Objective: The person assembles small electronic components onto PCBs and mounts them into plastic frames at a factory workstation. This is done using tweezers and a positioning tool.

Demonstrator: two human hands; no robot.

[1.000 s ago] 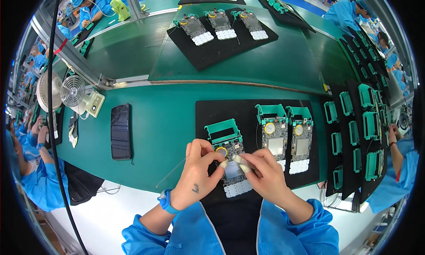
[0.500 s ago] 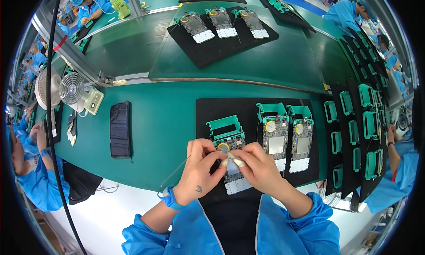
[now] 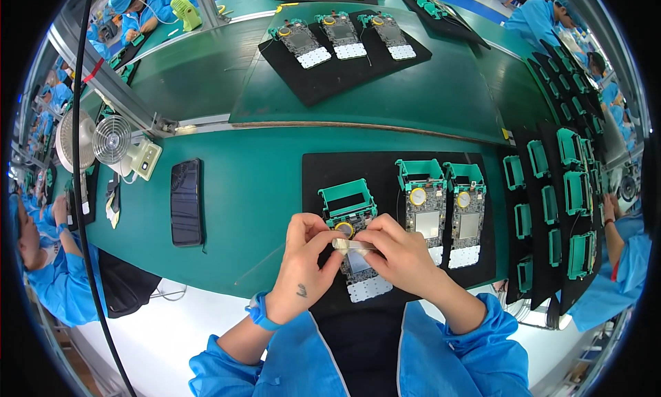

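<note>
My left hand (image 3: 303, 263) and my right hand (image 3: 407, 257) meet over the leftmost circuit board (image 3: 366, 289). A small silvery strip (image 3: 361, 245) is pinched between their closed fingertips. Pale coverings show at some of the fingertips. This board has a green plastic frame (image 3: 348, 196) at its far end, a round yellow-rimmed part (image 3: 344, 229) and a white pad strip at its near end; my fingers hide some of its middle. A thin wire (image 3: 258, 267) sticks out beside my left hand. Two similar boards (image 3: 427, 221) lie to the right on the same black mat (image 3: 320, 164).
A dark phone (image 3: 186, 203) lies left on the green table, with small fans (image 3: 112, 139) beyond it. Racks of green frames (image 3: 577, 192) stand at right. Past a ledge (image 3: 385, 131), another mat (image 3: 323, 87) carries three boards. Co-workers in blue sit around.
My fingers have shifted slightly left and up, and the silvery strip between them now shows more plainly. The thin wire has swung lower. A person's hands have appeared at the far tray.
</note>
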